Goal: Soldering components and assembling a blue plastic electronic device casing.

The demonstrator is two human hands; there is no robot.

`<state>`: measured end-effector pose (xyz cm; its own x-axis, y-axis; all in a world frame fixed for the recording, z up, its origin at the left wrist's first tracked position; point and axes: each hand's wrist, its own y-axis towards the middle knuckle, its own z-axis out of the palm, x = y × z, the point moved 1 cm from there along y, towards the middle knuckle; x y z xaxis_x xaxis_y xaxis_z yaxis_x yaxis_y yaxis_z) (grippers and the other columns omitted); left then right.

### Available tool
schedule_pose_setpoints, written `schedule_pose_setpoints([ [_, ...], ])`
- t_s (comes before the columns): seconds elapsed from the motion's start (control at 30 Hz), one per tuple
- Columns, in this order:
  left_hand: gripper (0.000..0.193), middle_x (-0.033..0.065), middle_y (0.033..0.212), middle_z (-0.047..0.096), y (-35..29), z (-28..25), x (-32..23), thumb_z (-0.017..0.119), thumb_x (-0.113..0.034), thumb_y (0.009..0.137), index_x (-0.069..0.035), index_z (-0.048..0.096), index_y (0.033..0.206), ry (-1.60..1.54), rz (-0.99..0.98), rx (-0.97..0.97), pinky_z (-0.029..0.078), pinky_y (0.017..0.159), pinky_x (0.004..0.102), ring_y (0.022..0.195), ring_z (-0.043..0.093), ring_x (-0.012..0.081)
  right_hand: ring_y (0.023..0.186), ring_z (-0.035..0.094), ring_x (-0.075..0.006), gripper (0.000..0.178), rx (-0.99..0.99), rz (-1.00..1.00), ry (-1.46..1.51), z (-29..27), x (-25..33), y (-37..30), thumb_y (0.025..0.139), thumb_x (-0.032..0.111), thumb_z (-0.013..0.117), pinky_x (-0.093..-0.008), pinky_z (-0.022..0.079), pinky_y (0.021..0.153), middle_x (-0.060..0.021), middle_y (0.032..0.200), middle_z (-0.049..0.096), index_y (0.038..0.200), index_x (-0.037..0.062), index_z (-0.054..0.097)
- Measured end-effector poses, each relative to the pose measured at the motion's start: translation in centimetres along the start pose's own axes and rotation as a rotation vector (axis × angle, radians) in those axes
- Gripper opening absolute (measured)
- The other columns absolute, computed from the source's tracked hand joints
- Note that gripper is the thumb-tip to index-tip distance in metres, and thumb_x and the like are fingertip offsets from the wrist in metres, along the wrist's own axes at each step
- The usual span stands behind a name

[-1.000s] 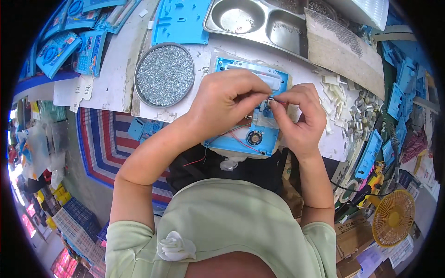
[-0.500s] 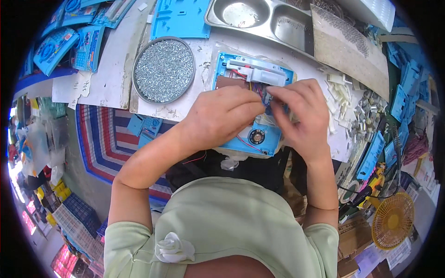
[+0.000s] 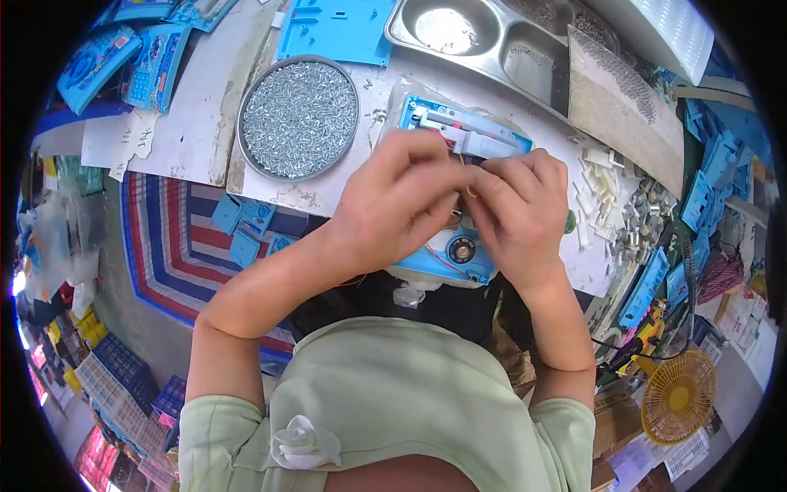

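Note:
A blue plastic housing [image 3: 447,261] lies open in front of me, its inside facing up. In it sit a round black speaker [image 3: 461,249] near the close edge, a white-grey plastic part [image 3: 484,146] along the far side, and a red wire beside the speaker. My left hand [image 3: 402,197] is over the left and middle of the housing, thumb and fingers pinched together; what they hold is hidden. My right hand [image 3: 525,209] comes in from the right, closed, its fingertips meeting the left ones. A thin yellowish wire [image 3: 470,192] shows at the right fingertips.
Left of the housing stands a round tray [image 3: 354,123] full of small screws. A steel compartment tray [image 3: 500,39] and a blue plastic panel [image 3: 338,29] lie behind. At the right are white plastic pieces [image 3: 602,193], metal parts [image 3: 652,205] and a brown board [image 3: 627,107].
My hands have come together so the fingertips meet above the housing. The left hand has lifted and covers more of its middle. The whole view has shifted slightly.

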<state>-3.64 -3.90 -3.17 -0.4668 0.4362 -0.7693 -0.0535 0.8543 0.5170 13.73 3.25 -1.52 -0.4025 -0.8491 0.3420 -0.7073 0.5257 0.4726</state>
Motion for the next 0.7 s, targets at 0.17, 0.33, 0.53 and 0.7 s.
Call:
schedule_pose_setpoints([
  [0.17, 0.031, 0.0100, 0.099, 0.059, -0.2, 0.6, 0.4, 0.071, 0.008, 0.080, -0.003, 0.060, 0.107, 0.165, -0.119, 0.059, 0.052, 0.061, 0.0281, 0.069, 0.057, 0.0175, 0.076, 0.056, -0.0259, 0.022, -0.027, 0.049, 0.159, 0.1, -1.0, -0.1, 0.070, 0.005, 0.082, -0.0370, 0.046, 0.068, -0.0043, 0.080, 0.063, 0.088, 0.0081, 0.072],
  [0.33, 0.026, 0.0096, 0.099, 0.059, -0.2, 0.9, 0.2, 0.071, 0.007, 0.082, -0.003, 0.060, 0.104, 0.193, -0.139, 0.025, 0.050, 0.059, 0.0260, 0.069, 0.058, 0.0153, 0.074, 0.058, -0.0256, 0.021, -0.074, 0.063, 0.257, -0.4, -1.6, -0.1, 0.070, 0.002, 0.083, -0.0351, 0.048, 0.065, -0.0058, 0.080, 0.066, 0.088, 0.0060, 0.073],
  [0.53, 0.024, 0.0077, 0.095, 0.060, 0.4, 0.3, -0.2, 0.071, 0.006, 0.083, -0.003, 0.063, 0.103, 0.110, -0.213, 0.097, 0.053, 0.062, 0.0287, 0.072, 0.061, 0.0145, 0.073, 0.060, -0.0222, 0.015, -0.181, 0.269, 0.305, -1.6, -2.1, -1.4, 0.075, 0.000, 0.082, -0.0328, 0.047, 0.066, -0.0077, 0.077, 0.067, 0.088, 0.0026, 0.075],
  [0.7, 0.022, 0.0082, 0.093, 0.063, 2.4, 0.1, -0.2, 0.073, 0.003, 0.082, -0.006, 0.068, 0.102, 0.130, -0.056, 0.182, 0.054, 0.064, 0.0332, 0.077, 0.066, 0.0223, 0.073, 0.060, -0.0193, 0.012, -0.207, 0.466, 0.503, -1.7, -2.5, -2.0, 0.078, -0.001, 0.081, -0.0305, 0.047, 0.066, -0.0082, 0.078, 0.068, 0.089, -0.0004, 0.074],
])
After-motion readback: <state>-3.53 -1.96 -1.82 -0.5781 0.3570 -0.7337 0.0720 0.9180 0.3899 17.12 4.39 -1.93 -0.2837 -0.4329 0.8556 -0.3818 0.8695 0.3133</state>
